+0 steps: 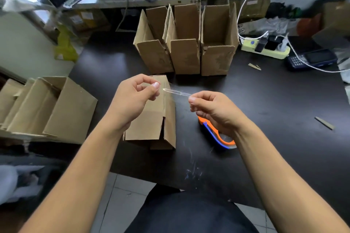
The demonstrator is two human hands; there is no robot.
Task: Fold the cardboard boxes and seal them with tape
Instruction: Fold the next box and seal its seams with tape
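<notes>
Both hands, left hand (135,96) and right hand (209,107), pinch a clear tape strip (177,92) above the folded box (151,119); next I press it along the seam.

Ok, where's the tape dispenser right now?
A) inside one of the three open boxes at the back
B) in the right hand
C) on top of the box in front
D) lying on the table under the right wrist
D: the orange and blue tape dispenser lies on the black table beneath the right hand, which pinches only a clear tape strip.
</notes>
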